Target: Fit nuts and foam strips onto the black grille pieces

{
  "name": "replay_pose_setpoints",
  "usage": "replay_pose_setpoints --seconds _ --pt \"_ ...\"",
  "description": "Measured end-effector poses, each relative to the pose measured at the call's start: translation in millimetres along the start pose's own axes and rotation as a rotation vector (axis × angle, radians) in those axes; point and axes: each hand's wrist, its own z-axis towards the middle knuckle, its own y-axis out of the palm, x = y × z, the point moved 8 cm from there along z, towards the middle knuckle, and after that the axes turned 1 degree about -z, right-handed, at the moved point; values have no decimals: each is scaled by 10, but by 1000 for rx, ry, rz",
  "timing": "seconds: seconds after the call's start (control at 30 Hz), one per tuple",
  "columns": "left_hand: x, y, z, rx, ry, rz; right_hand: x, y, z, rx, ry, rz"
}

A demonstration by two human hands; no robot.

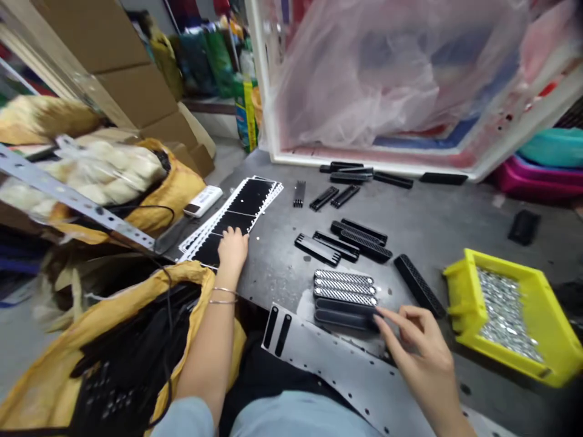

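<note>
My left hand (233, 247) reaches to a stack of black sheets with white toothed edges (243, 197). Its fingers are a little bent, slightly apart, and rest on the top sheet. At the right end of a row of bars, my right hand (421, 349) has thumb and index finger closed at the tip of the nearest smooth black bar (344, 318). Behind that bar lie another smooth one and several bars with a silver-and-black patterned face (344, 282). A pale strip (319, 349) with two black rounded strips at its left end lies in front.
Loose black bars (359, 240) are scattered over the dark table (273, 267). A yellow bin (555, 340) of small shiny metal parts stands at right. A white frame with plastic film (268, 91) rises behind. Yellow sacks (182, 321) and a white device (203, 201) are at left.
</note>
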Motion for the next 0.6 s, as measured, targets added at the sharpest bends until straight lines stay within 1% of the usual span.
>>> replay_pose_setpoints --seconds 0.1,0.17,0.27,0.33,0.37,0.4,0.43,0.47,0.5,0.53,0.57,0.6 --pt "-40 -4 8 3 -8 -5 -18 117 -51 -4 -27 9" --pt "-78 -56 -4 30 -17 -21 -33 186 -77 0 -32 19" --pt "-106 -273 -65 114 -6 -77 -78 251 -120 -7 -50 81" --pt "-56 -466 -251 185 25 -123 -75 257 -144 -33 -9 153" --pt "10 -565 -413 231 66 -155 -45 245 -150 -49 52 204" --pt "91 -647 -623 272 116 -185 7 222 -154 -64 142 275" --pt "198 -715 -879 313 197 -225 72 187 -157 -65 252 376" --pt "355 -809 -1205 404 375 -316 141 145 -161 -56 372 503" --pt "477 -850 -1551 454 534 -397 209 98 -165 -34 491 645" --pt "562 -828 -1878 451 659 -450 269 52 -171 -7 602 785" --pt "607 -760 -2173 422 746 -474 320 6 -176 19 696 907" --pt "628 -650 -2432 361 821 -476 365 -39 -183 38 771 998"
